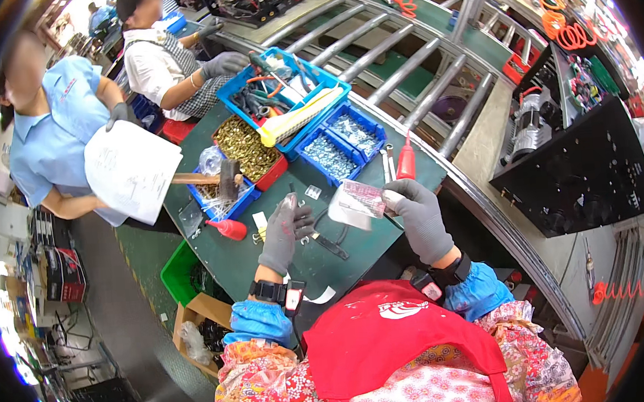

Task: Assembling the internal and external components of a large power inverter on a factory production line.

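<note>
My right hand (422, 222), in a grey glove, pinches the edge of a thin see-through sheet with reddish print (363, 198). A whitish film (348, 218) hangs just below that sheet. Off to the left, my left hand (285, 235), also gloved, is raised over the table with its fingers apart and nothing visible in it. Beside it lie a black strap-like piece (330, 247) and a small clear square part (312, 192). A red squeeze bottle (406, 162) and metal wrenches (388, 163) are just beyond my right hand.
Blue bins of screws (330, 158), a red bin of brass fasteners (248, 152) and a blue tool tray (340, 88) fill the green table's far side. A hammer (227, 181) rests on a bin. Two people are at left, one holding papers (133, 169). A roller conveyor (410, 68) runs behind.
</note>
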The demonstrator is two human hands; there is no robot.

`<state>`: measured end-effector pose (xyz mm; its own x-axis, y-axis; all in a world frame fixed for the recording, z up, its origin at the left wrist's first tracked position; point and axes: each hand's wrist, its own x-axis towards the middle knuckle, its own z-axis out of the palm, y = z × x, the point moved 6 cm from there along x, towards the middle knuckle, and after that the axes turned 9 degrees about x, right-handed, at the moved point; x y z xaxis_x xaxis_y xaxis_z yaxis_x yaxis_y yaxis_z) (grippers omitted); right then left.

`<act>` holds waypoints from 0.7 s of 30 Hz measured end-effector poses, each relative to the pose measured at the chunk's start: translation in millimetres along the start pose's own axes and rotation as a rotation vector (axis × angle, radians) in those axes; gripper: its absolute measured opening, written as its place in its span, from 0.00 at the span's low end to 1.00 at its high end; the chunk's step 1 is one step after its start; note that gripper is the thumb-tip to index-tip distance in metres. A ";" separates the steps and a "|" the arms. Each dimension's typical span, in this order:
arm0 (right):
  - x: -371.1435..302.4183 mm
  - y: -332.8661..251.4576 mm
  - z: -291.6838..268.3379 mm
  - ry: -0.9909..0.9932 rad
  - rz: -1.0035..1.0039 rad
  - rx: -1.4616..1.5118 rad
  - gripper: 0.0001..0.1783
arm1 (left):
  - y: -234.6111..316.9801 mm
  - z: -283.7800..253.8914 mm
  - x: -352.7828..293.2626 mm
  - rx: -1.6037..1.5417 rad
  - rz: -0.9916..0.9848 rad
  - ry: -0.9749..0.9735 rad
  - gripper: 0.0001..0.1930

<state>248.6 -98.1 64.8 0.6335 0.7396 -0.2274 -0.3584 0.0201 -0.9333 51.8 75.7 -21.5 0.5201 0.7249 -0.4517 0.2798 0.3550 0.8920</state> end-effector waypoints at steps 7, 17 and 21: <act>-7.9 11.8 7.4 -0.106 -0.027 -0.085 0.10 | 33.3 61.7 -30.7 -0.125 -0.048 -0.310 0.37; -13.2 13.4 8.5 -0.097 0.063 -0.014 0.10 | 18.6 31.7 -16.6 -0.111 0.025 -0.320 0.24; -8.9 17.0 7.9 -0.062 0.113 0.187 0.10 | 5.5 5.0 -6.5 0.233 0.156 -0.050 0.26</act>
<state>231.5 -99.0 53.2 0.5405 0.7842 -0.3047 -0.5491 0.0545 -0.8340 54.0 69.9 -13.7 0.6087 0.7282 -0.3149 0.3683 0.0922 0.9251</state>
